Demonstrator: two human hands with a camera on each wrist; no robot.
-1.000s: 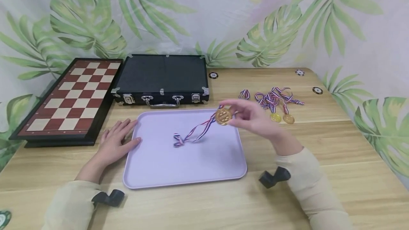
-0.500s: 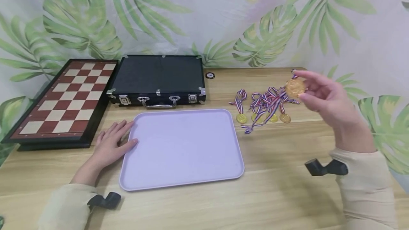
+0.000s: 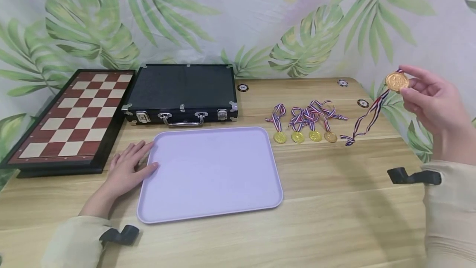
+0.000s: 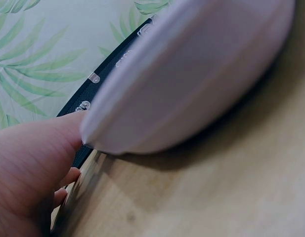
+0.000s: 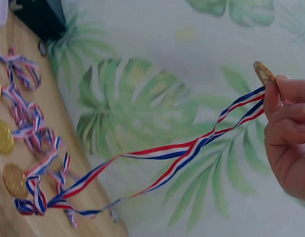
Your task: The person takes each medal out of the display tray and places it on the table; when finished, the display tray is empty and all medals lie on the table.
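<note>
My right hand point(image 3: 436, 102) pinches a bronze-toned medal point(image 3: 396, 82) between thumb and fingers, raised above the table's right side. Its red, white and blue ribbon point(image 5: 184, 150) hangs down, knotted at the low end. To the left of that knot, several medals lie in a row with their ribbons bunched behind them: yellow-gold ones such as the leftmost medal point(image 3: 280, 137), and a bronze-toned medal point(image 3: 330, 137) at the right end. My left hand point(image 3: 126, 173) rests at the left edge of the lilac tray point(image 3: 208, 215), thumb on the rim, fingers extended.
A black case point(image 3: 186, 86) with metal latches stands behind the tray. Left of it lies a checkered chessboard box point(image 3: 78, 115). Poker chips, including one black chip point(image 3: 243, 87), lie near the table's back and right edges. A leaf-print cloth point(image 3: 253, 15) hangs behind.
My right hand has lifted the bronze-toned medal off the tray and carried it right and up, past the row of medals. My left hand stays at the tray's edge.
</note>
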